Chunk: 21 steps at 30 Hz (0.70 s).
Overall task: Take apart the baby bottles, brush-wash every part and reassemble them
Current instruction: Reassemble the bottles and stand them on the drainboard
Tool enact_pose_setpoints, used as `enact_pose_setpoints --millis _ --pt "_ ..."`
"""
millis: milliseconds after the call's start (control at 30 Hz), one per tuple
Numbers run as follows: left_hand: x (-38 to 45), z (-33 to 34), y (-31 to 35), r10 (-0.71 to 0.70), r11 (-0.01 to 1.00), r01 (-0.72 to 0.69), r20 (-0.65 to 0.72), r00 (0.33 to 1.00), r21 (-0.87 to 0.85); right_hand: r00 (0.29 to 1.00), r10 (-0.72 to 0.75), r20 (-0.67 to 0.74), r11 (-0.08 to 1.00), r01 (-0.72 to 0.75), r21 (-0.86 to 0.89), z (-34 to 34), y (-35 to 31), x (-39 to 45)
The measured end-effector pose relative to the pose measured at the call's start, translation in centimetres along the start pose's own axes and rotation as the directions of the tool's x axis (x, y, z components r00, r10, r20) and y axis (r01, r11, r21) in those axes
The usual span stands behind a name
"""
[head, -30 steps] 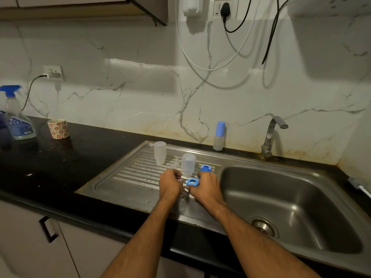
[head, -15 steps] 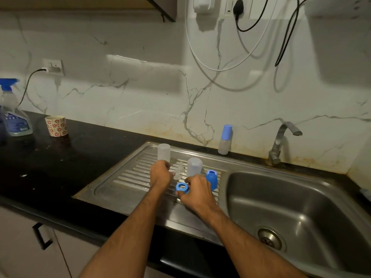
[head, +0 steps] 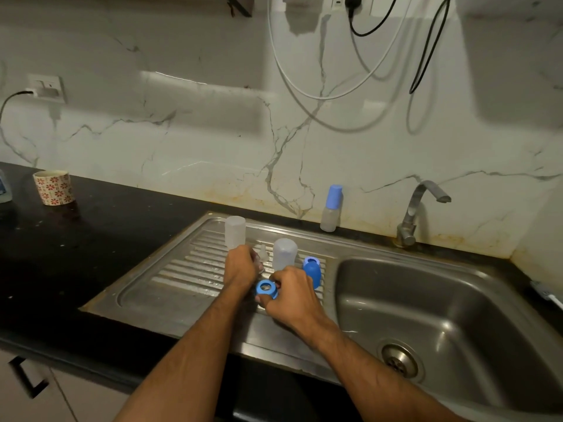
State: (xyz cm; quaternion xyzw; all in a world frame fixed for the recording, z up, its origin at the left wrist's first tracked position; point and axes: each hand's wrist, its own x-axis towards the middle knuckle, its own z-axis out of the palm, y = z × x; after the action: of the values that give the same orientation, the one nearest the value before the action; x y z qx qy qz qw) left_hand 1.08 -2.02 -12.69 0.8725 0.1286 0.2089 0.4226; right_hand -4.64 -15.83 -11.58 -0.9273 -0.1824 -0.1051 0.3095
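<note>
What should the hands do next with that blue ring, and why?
Probably bring the two hands together and fit the nipple into the blue ring. The right hand pinches the ring, its hole empty. The left hand is curled round something small and clear, likely a nipple, though it is mostly hidden. Two bottle bodies wait on the drainboard.

A floral paper cup (head: 54,187) stands on the black countertop (head: 100,239) far left of the hands, a steel tap (head: 417,208) up to their right, cables (head: 335,71) hanging above.
</note>
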Motion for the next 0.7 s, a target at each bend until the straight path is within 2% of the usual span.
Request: enact_pose_setpoints --millis 467,700 --pt "-2.1 -2.2 0.3 0.092 0.995 -0.094 -0.037 0.995 -0.035 0.998 -0.038 -0.055 0.999 0.039 0.025 -2.0 0.5 -0.8" --pt "-5.2 -3.0 2.6 0.168 0.985 -0.167 -0.019 0.986 0.029 0.996 0.021 -0.085 0.999 -0.017 0.048 -6.1 1.6 -3.1"
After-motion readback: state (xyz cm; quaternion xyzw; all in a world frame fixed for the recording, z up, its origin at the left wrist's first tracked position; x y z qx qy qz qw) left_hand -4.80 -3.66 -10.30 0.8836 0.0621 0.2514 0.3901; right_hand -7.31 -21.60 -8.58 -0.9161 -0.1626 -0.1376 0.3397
